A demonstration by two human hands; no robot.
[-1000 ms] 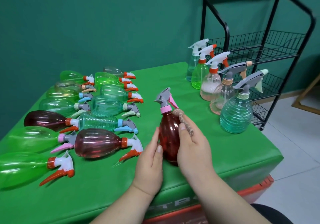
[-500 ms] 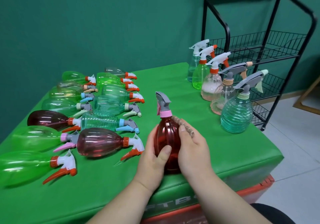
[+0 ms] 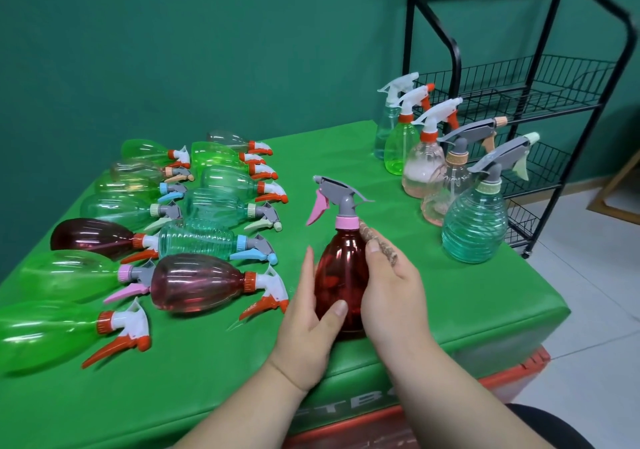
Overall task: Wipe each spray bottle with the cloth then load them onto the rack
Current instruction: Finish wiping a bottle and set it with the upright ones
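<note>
While the red spray bottle is standing upright near the front edge of the green surface, we are cupping it between both hands. Our left hand is wrapping its fingers round the bottle's left side, thumb pressing on the front. Our right hand is pressing a brown cloth against the bottle's right shoulder, fingers curled together behind it. The grey sprayer with its pink trigger is pointing left.

We are counting five upright bottles grouped at the surface's far right corner, and about thirteen lying bottles in rows on the left; the farthest overlap, so that count is uncertain. The black wire rack is standing on the floor just beyond the right edge, showing three basket tiers.

White lettering on the surface's front face is partly hidden; only "TB" is reading clearly. Open green surface is lying right of our hands.
</note>
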